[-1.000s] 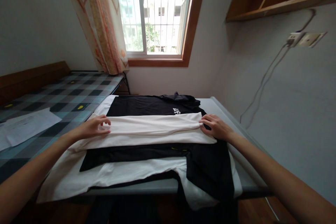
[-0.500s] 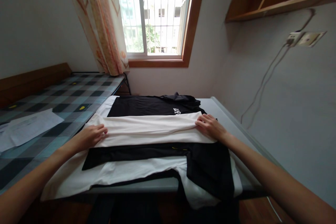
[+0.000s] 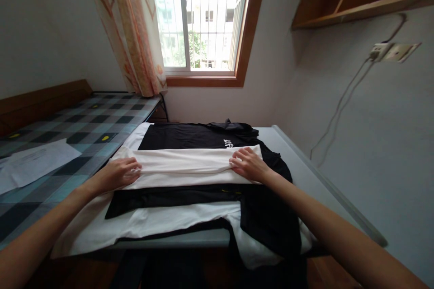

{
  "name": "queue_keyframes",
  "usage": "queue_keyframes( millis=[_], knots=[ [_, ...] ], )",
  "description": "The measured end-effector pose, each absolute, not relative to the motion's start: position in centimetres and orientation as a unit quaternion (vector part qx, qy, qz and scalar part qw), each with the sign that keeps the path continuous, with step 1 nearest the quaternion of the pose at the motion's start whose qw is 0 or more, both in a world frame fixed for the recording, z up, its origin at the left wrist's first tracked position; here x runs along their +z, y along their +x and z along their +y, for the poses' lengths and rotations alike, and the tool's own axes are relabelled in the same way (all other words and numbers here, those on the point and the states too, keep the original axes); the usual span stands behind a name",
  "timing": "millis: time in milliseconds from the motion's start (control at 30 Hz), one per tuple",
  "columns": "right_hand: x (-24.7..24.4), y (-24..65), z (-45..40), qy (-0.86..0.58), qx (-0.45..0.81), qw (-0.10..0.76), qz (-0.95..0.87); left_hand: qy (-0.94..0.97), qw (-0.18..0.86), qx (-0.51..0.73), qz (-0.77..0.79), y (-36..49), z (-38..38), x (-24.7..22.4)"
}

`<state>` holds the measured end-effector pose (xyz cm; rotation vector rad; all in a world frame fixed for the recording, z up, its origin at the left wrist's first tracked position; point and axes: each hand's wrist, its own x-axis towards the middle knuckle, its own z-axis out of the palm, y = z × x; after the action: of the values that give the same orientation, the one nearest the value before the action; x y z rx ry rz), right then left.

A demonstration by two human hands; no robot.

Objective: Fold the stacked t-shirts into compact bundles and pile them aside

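A folded white garment (image 3: 186, 161) lies as a long band across a table. My left hand (image 3: 126, 172) is closed on its left end, fingers bent into the cloth. Toward the band's right end, my right hand (image 3: 247, 163) pinches the cloth, with a short stretch of white showing beyond it. Beneath and behind the band is a black shirt (image 3: 179, 135) with white lettering. Nearer to me are a black garment (image 3: 271, 221) and another white cloth (image 3: 183, 216), both reaching over the front edge.
The grey table (image 3: 315, 185) has a raised right edge. To the left, a checked mattress (image 3: 115, 119) carries white papers (image 3: 40, 162). A curtain (image 3: 132, 31) hangs beside the barred window. Cables run down from a wall socket (image 3: 379, 50) below a wooden shelf (image 3: 362, 6).
My right hand has moved left along the white band, away from its right end. My left hand has shifted slightly to the right. The clothes lie almost as before.
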<state>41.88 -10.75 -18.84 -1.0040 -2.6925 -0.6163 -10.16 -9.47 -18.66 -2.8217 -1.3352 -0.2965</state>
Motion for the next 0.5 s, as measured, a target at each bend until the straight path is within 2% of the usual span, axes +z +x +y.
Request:
queue_keyframes(
  millis=[267, 500],
  knots=[
    [-19.2, 37.6, -9.9, -0.34, -0.166, 0.059, -0.924, -0.866, -0.032, -0.06, -0.496, -12.6, -9.5, -18.5],
    [-18.9, 40.9, -10.2, -0.357, -0.151, 0.044, -0.921, -0.814, -0.131, -0.081, -0.56, -13.7, -9.6, -18.8]
  ],
)
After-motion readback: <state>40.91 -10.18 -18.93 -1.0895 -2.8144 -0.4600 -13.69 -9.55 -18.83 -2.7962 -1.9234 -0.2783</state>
